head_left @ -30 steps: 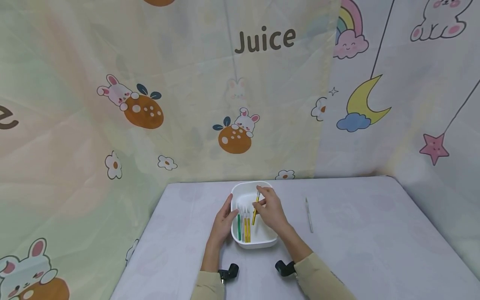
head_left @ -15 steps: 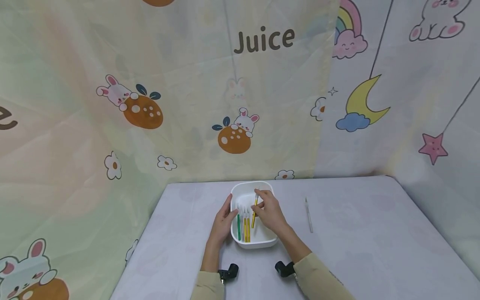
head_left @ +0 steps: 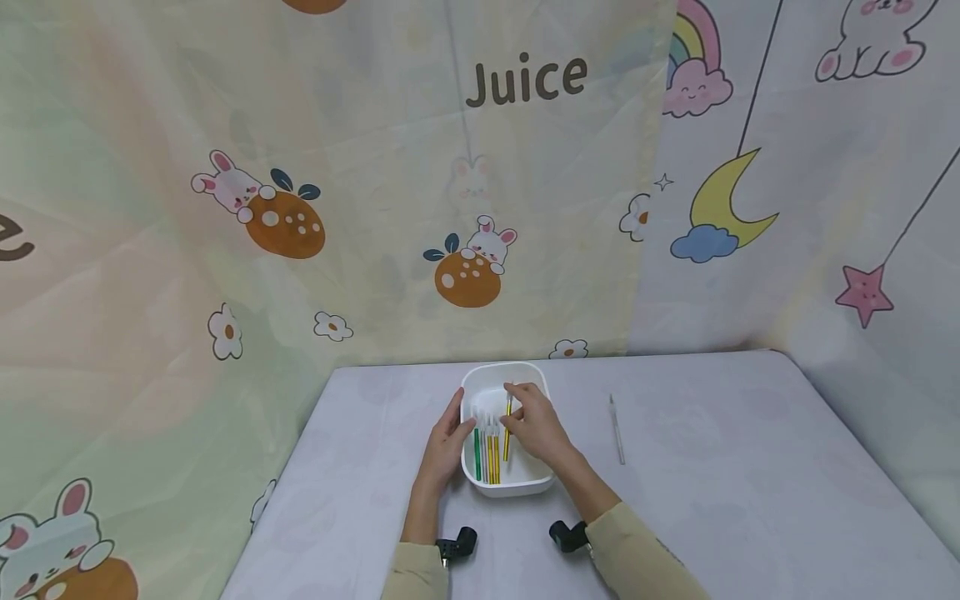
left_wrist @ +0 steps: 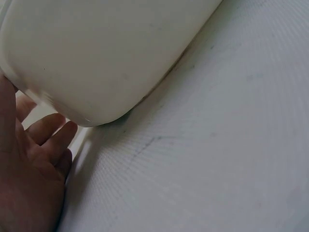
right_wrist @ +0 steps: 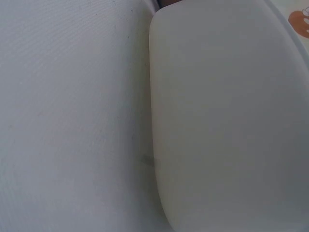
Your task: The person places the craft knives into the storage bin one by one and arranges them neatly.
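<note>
A white plastic tray (head_left: 517,489) stands on the table. My left hand (head_left: 444,450) grips its left side, thumb over the rim and fingers along the outer wall, which also shows in the left wrist view. Inside, several slim pens, green, silver and yellow (head_left: 492,460), lie side by side on the left. My right hand (head_left: 542,429) pinches another slim yellow pen (head_left: 506,448) near its upper part, inside the tray just right of that row. In the right wrist view the tray's outer wall (right_wrist: 227,116) fills the right side, and my right fingers are out of sight.
One silver-white pen (head_left: 617,429) lies alone on the white tablecloth (head_left: 720,467), right of the tray. Behind the table hangs a printed cloth (head_left: 375,208), and its folds also close off the left and right sides.
My right hand has moved slightly left and toward me with the yellow pen, which now stands closer to the row and more parallel to it. The left hand keeps its place on the tray.
</note>
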`<state>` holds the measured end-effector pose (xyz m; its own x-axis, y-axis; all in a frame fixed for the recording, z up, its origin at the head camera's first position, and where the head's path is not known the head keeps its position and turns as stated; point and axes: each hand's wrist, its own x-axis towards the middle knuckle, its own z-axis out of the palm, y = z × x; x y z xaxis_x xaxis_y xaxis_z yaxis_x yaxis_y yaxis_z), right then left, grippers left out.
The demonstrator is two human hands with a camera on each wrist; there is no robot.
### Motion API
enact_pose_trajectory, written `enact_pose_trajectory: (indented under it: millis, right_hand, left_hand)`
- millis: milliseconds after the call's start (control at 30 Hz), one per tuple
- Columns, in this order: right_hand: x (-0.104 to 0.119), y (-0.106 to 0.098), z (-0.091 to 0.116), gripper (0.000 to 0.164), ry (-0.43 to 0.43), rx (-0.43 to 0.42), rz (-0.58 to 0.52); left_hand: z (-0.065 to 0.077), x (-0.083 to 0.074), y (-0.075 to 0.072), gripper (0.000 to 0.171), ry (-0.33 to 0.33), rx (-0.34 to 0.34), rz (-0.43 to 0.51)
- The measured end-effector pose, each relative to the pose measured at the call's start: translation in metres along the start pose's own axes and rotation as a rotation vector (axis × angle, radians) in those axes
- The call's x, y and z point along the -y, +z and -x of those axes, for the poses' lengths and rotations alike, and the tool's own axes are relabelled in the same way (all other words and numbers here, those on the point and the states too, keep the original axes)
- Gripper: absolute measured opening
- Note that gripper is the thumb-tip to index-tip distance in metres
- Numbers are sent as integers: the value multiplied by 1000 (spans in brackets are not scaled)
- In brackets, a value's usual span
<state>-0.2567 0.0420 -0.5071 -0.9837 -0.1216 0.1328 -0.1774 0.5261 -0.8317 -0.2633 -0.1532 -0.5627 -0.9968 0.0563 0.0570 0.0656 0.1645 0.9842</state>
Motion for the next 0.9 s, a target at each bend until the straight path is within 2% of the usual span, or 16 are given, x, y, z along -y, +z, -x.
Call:
enact_pose_trajectory:
  millis: [300, 900]
  right_hand:
    - [0, 1, -2, 68, 49, 21, 34]
    - [5, 0, 0, 69, 54, 38, 40]
  left_hand:
    - [0, 0, 0, 61, 9, 2, 9]
    - [0, 0, 1, 61, -8, -15, -10]
